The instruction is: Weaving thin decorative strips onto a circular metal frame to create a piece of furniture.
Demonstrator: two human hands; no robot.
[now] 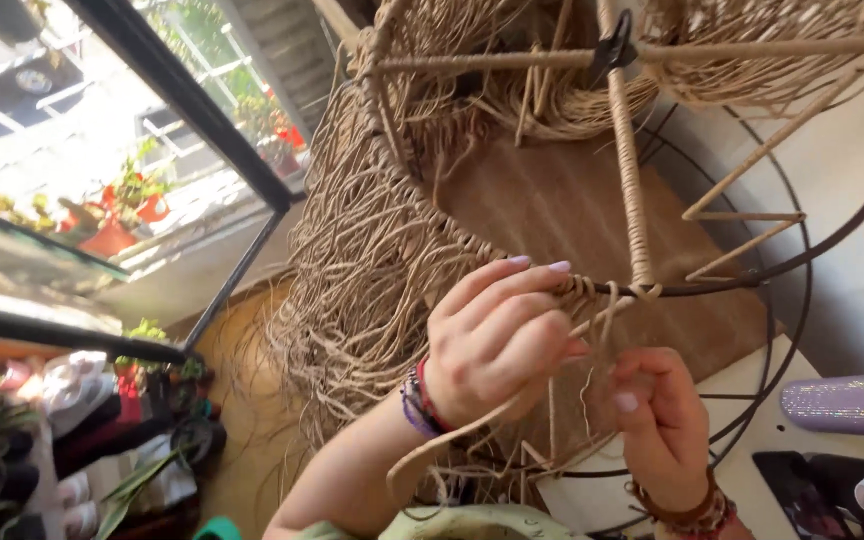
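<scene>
Nearest the camera, the right hand [664, 425] is loosely curled, thumb and forefinger pinched on a strand of tan cord [592, 345] that hangs from the hoop above it. A beaded bracelet [687, 512] circles its wrist. Just beside and a little higher, the left hand [497, 335] is closed around the cords where they knot onto the dark metal ring [752, 275], fingertips pressed against the ring itself; its wrist wears purple and red bands [417, 400]. The left hand covers the knot, so the exact grip inside the fingers cannot be told. A cord-wrapped rod [632, 170] rises from the ring right beside the fingertips. Left of the hands, a thick fringe of loose cords [352, 260] falls away. To the right lie a purple glittery cylinder [842, 403] and a white tabletop [762, 440]. Farther off, red flower pots [112, 235] stand behind the window frame [187, 105].
</scene>
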